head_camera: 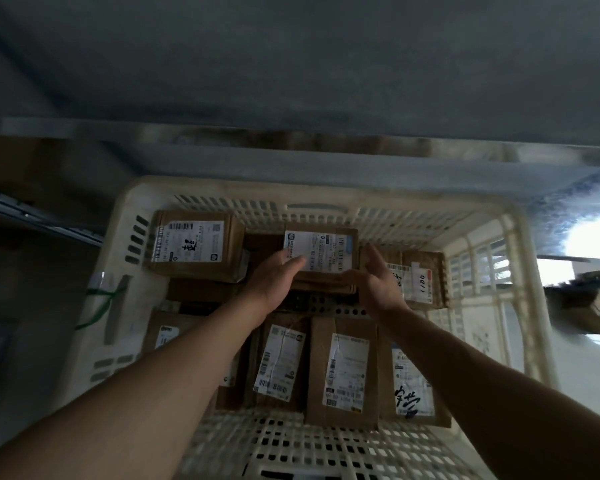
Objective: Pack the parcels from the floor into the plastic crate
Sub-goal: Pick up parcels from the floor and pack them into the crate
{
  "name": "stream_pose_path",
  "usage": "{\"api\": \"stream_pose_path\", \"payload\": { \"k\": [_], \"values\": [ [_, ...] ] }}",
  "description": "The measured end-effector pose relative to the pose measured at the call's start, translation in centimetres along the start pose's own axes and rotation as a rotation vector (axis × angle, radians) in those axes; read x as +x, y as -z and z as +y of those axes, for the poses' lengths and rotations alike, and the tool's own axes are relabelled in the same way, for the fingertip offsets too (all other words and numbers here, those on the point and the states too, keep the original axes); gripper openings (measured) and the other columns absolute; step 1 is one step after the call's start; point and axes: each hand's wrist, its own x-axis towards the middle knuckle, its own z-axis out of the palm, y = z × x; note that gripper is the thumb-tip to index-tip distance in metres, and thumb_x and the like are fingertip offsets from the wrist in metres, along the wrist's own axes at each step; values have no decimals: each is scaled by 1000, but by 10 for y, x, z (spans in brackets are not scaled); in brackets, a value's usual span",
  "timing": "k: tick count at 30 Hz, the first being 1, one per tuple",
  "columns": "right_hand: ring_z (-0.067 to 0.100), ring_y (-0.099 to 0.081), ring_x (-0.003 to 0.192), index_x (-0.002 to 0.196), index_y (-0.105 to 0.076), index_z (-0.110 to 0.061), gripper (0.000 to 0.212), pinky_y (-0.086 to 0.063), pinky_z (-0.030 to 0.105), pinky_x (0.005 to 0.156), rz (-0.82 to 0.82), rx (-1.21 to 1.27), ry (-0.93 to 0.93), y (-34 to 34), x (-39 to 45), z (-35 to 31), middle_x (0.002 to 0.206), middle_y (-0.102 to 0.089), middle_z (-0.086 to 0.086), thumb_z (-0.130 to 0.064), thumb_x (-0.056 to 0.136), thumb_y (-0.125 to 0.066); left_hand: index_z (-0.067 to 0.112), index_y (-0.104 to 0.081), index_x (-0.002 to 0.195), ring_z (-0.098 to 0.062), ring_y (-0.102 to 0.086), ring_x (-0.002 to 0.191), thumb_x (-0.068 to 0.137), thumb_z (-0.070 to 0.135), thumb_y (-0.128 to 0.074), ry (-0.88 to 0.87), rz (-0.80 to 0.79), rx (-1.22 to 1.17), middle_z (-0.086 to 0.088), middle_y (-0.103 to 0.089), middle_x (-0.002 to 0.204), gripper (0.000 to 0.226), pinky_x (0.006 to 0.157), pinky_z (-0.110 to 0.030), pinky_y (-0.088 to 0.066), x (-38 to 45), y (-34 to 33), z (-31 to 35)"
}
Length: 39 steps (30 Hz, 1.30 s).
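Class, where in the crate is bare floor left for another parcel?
Bare crate floor shows along the right wall beside the 1100 parcel, and in a dark strip between both rows. The near row is crowded; the hands hold the middle parcel.

left forearm [160, 375]: bare, no sleeve | right forearm [471, 368]: bare, no sleeve | hands: ungloved

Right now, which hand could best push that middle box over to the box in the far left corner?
Probably the right hand: it lies flat on the middle box's right side, so it can push leftward toward the corner box. The left hand is in the way.
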Motion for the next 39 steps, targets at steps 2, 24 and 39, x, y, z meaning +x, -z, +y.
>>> {"api": "stream_pose_path", "payload": {
  "k": [2,24,39],
  "values": [
    [17,-69,98,111,-57,-32,49,-57,50,86,13,8,11,4,-10,-10,102,-71,-10,-39,64,-65,30,-48,140,-22,-50,125,89,60,-47,11,5,-2,1,-53,140,59,99,-40,-41,-9,1,2],
    [23,-55,123,152,-33,-25,79,-41,51,111,61,-42,177,91,-153,-78,138,-56,2,-37,81,-65,21,-58,129,-22,-52,116,100,44,-43,-192,149,-25,0,-59,123,40,96,-36,-41,-150,-49,64],
    [30,-44,136,158,-14,-36,96,-36,46,109,373,-123,205,148,-300,-33,157,-37,6,-45,83,-74,24,-28,152,-23,-25,145,66,75,-52,-517,14,341,-4,-22,160,103,117,-42,-25,-239,-111,61]
  ]
}}
